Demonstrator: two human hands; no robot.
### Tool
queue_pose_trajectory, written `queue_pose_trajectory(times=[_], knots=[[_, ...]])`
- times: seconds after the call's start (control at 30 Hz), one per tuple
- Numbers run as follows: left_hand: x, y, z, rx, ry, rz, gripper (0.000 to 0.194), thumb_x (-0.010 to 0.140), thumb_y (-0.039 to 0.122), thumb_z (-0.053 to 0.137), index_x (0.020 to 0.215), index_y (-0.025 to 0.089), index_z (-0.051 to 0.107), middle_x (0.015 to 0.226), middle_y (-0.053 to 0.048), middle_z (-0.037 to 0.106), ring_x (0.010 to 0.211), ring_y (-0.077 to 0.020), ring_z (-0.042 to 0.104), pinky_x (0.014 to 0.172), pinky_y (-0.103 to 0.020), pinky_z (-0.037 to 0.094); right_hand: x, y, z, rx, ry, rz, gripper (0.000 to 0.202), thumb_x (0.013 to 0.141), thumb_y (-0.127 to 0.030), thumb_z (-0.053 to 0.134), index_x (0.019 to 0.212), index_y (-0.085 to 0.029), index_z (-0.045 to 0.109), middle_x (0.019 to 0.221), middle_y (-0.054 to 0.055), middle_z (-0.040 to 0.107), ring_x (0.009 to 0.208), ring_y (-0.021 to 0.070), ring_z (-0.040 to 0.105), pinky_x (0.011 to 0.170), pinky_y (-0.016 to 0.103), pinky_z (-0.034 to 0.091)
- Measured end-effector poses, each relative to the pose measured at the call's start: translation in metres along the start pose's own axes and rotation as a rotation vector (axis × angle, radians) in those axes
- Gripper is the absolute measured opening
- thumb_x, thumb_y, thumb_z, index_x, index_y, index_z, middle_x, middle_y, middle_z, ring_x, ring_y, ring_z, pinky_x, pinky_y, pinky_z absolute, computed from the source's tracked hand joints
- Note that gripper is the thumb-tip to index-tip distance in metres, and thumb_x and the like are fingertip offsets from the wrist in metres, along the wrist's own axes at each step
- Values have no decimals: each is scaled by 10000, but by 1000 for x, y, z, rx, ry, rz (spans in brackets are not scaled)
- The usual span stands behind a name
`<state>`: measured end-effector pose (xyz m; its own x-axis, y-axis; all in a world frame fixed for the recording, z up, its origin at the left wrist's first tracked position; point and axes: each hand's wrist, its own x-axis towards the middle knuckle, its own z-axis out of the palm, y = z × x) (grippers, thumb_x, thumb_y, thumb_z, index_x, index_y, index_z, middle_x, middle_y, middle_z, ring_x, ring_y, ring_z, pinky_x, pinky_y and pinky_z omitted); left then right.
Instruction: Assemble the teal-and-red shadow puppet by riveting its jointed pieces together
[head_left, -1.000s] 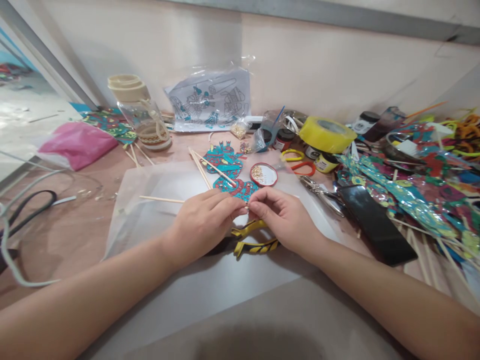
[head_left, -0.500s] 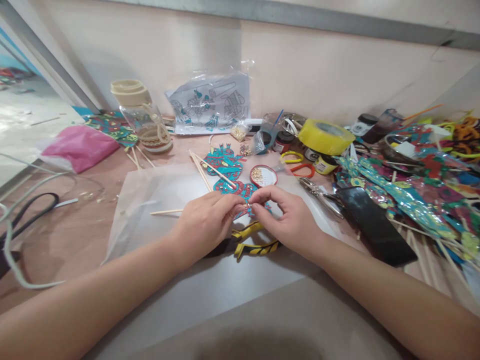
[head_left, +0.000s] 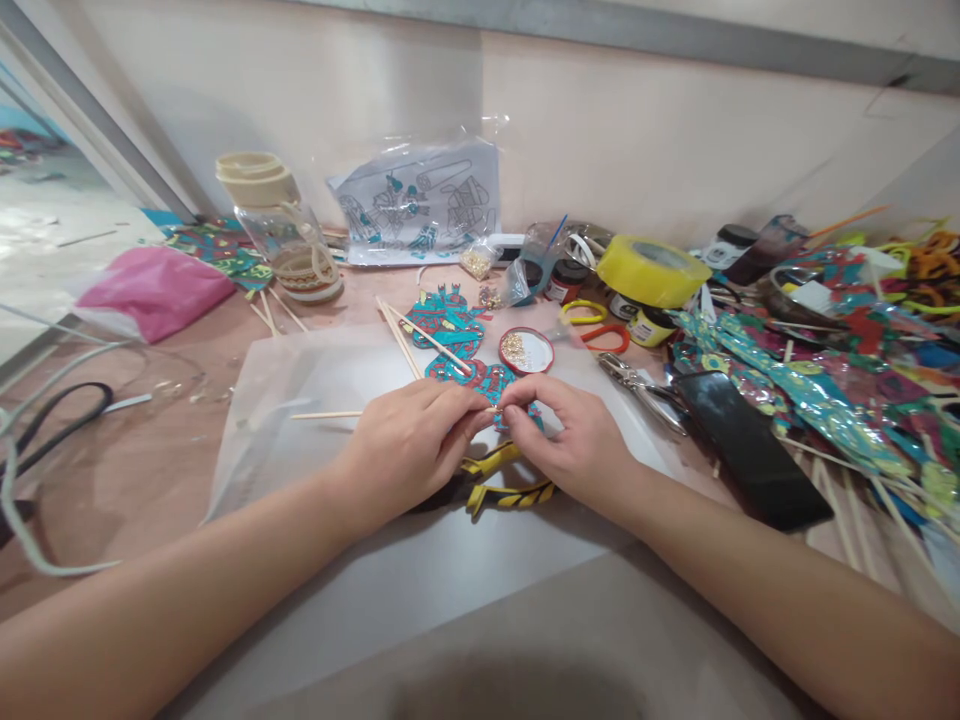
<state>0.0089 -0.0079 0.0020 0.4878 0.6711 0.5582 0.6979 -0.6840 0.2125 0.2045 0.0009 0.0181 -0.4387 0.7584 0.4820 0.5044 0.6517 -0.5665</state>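
My left hand (head_left: 416, 440) is closed around a thin wooden stick (head_left: 326, 415), which juts out to the left and shows its tip between my two hands. At that tip the thumb and forefinger of my right hand (head_left: 574, 430) pinch something tiny, too small to make out. Under my fingers lie teal-and-red painted cutouts (head_left: 480, 380), with more wooden sticks (head_left: 431, 340) across them. Yellow-and-black handled pliers (head_left: 510, 495) rest just below my hands. A round red-rimmed lid (head_left: 551, 350) holding small gold-coloured pieces is just beyond my right hand.
A translucent sheet (head_left: 281, 380) covers the work area. To the right are a phone (head_left: 750, 450), metal pliers (head_left: 645, 390), orange-handled scissors (head_left: 606, 338), yellow tape (head_left: 652, 270) and a pile of painted cutouts (head_left: 810, 390). A bottle (head_left: 281, 230) and a pink bag (head_left: 157, 295) stand left.
The stick's left end has risen slightly and pokes out a little farther left. Both hands stay together in nearly the same place.
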Motion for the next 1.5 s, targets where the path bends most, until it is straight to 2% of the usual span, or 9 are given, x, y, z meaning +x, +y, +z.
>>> queue_pose_trajectory(times=[0.33,0.53,0.63,0.73,0.87,1.0,1.13,1.27,1.5], knots=[[-4,-1,2,27,-34,-9,175,958,310,487,908,197,610,801,4,684,736,-168,632,649,-275,441,-2,4,4,-87,-17,-9,79,828,-142,534,783,-176,589,700,-10,625,647,111,558,637,210,416],[-2,0,4,63,22,71,162,953,258,490,866,175,599,755,-2,674,701,-166,625,637,-274,453,-4,1,6,-70,-31,-12,89,828,-129,515,801,-169,590,695,-7,611,648,109,546,640,213,404],[-2,0,4,118,30,139,119,934,187,502,865,166,597,736,-6,664,669,-170,600,627,-285,448,-4,-2,6,-19,-65,62,85,832,-140,518,801,-170,591,681,-17,591,631,102,527,625,214,396],[-3,0,1,171,31,199,86,916,147,513,896,161,595,760,-12,664,668,-176,572,627,-297,441,-6,-5,7,128,-117,218,75,836,-159,516,795,-182,573,655,-39,560,594,89,502,575,200,384],[-5,1,-9,236,13,288,105,931,159,488,949,153,591,838,-25,680,725,-183,572,655,-310,436,-5,-6,7,421,-190,437,62,845,-206,506,798,-188,542,642,-54,518,550,79,480,506,188,371],[-2,1,-13,291,-4,323,142,946,166,457,967,155,597,850,-31,691,734,-183,582,655,-307,420,-1,-3,4,566,-287,537,125,865,-281,499,802,-180,539,640,-46,523,531,82,489,486,195,373],[1,0,-6,223,29,169,158,949,197,462,898,189,611,731,-4,670,653,-170,572,632,-288,415,3,0,1,472,-217,482,147,873,-299,501,808,-181,559,675,-33,542,595,96,510,540,211,399],[3,0,-1,114,47,45,216,968,278,456,867,184,623,757,-10,687,694,-173,621,627,-281,433,2,0,0,322,-105,377,119,872,-269,507,844,-182,583,732,-15,593,680,115,554,623,229,438],[1,0,0,67,36,35,227,972,316,464,885,188,630,771,1,697,707,-161,632,646,-270,441,0,-4,0,186,-90,247,59,824,-167,526,799,-184,578,689,-28,611,635,101,568,605,203,436]])
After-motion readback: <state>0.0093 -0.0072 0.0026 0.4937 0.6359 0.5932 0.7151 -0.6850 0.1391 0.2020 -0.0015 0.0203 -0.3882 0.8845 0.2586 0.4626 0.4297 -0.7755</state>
